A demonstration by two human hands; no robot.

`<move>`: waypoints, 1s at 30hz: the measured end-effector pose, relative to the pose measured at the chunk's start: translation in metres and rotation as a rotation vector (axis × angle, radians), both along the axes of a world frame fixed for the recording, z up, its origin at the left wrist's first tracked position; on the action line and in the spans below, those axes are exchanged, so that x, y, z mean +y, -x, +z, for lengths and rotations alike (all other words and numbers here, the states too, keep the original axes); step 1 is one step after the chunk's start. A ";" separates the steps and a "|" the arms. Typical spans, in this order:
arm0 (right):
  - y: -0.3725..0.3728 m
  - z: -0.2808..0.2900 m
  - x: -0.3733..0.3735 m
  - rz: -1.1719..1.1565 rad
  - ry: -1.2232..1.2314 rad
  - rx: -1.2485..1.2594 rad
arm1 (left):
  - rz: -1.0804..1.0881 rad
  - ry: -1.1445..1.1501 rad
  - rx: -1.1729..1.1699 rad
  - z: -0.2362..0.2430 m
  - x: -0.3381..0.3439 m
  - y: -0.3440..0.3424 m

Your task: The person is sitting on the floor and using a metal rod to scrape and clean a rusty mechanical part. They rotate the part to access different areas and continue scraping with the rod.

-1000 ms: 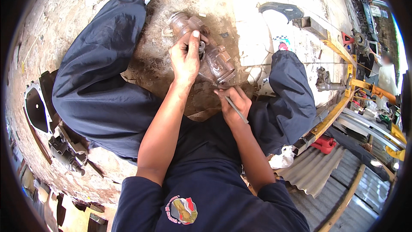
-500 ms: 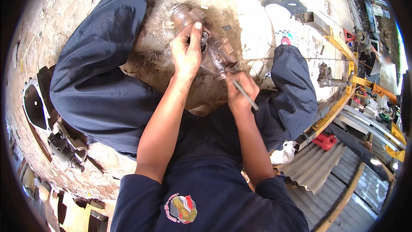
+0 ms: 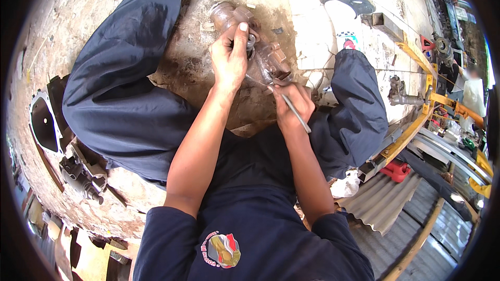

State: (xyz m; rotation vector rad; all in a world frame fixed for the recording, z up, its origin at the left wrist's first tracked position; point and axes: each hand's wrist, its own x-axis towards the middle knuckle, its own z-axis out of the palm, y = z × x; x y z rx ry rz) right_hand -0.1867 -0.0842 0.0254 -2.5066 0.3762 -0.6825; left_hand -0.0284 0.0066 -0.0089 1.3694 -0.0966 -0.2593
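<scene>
A brown, greasy metal casting point(image 3: 272, 61) with rounded stubs lies on the stained floor between my legs. My left hand point(image 3: 228, 60) is closed around its middle, the thumb pressed along the top near a round opening. Just below the casting's near end, my right hand point(image 3: 295, 105) is closed around a thin grey metal rod point(image 3: 298, 113). The rod's back end sticks out past the heel of the hand toward me. Its front tip meets the casting's near edge, but my fingers partly hide it, so whether it touches cannot be told.
A flat metal plate with a large opening point(image 3: 32, 125) and a dark machine part point(image 3: 78, 179) lie at left. On the right are another metal part point(image 3: 400, 93), a yellow frame point(image 3: 403, 140), a red container point(image 3: 397, 170) and corrugated sheets point(image 3: 383, 203). A person point(image 3: 471, 91) is farther off.
The rod's back end has tilted slightly downward in my right hand. My left hand keeps its hold on the casting. The whole view has shifted a little.
</scene>
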 end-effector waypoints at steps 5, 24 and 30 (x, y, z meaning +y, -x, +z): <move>0.023 -0.005 0.012 0.016 -0.014 0.083 | -0.018 0.027 0.017 0.000 0.000 0.000; -0.006 0.031 -0.072 0.343 -0.118 0.288 | 0.111 -0.210 -0.427 -0.015 0.001 0.003; -0.021 0.023 -0.053 0.255 -0.259 0.146 | 0.091 -0.200 -0.404 -0.010 0.002 0.003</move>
